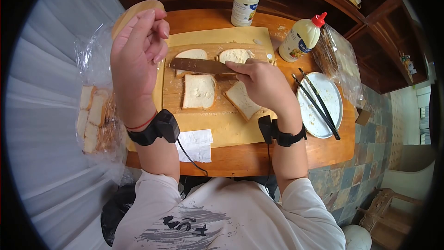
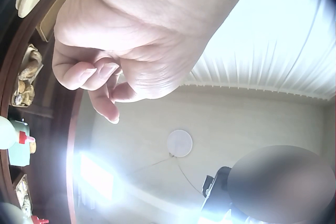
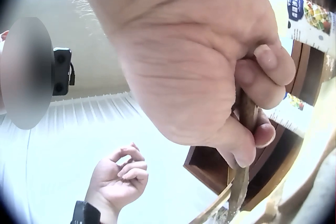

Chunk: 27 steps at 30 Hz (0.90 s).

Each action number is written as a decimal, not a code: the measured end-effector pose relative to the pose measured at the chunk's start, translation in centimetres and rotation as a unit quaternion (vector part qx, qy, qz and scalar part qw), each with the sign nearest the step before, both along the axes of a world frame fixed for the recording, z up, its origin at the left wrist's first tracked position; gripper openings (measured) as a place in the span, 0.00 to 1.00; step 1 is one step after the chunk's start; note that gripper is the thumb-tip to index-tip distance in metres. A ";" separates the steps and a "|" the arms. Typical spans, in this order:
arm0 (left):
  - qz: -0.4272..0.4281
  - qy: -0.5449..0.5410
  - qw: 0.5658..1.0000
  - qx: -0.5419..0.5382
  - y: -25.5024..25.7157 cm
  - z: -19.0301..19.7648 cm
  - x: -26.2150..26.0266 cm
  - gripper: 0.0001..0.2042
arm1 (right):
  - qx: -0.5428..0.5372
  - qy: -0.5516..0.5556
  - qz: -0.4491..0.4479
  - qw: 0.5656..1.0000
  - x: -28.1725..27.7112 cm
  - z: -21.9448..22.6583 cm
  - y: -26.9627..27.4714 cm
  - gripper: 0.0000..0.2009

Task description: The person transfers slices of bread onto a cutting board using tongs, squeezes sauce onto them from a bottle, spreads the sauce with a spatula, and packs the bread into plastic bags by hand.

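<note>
My right hand (image 1: 266,83) grips a flat spreading knife (image 1: 199,65), its blade pointing left across the wooden board (image 1: 221,104). In the right wrist view, thumb and fingers wrap the knife's handle (image 3: 247,113). The blade overlaps the lower part of the back-left bread slice (image 1: 192,54). A back-right slice (image 1: 235,55) carries a pale, lumpy spread. Nearer me lie a front-left slice (image 1: 199,91) and a tilted front-right slice (image 1: 244,101), partly behind the right hand. My left hand (image 1: 138,48) is raised at the board's left, fingers loosely curled, holding nothing.
Two red-capped squeeze bottles, one upright (image 1: 245,2) and one at right (image 1: 298,41), stand behind the board. Black tongs (image 1: 319,104) lie across a white plate (image 1: 312,122). Bagged bread (image 1: 95,115) sits at left, and a paper sheet (image 1: 196,146) lies at the front.
</note>
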<state>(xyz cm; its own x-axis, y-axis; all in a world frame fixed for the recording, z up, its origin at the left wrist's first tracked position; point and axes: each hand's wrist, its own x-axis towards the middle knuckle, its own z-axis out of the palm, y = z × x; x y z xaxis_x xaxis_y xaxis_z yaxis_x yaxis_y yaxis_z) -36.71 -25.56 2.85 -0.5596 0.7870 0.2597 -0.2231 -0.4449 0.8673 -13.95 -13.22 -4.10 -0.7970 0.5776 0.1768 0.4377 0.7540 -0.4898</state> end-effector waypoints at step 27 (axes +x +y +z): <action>0.008 0.003 1.000 -0.002 0.0 0.1 -0.1 0.11 | 0.037 -0.083 -0.148 0.985 1.6 0.4 1.3 0.18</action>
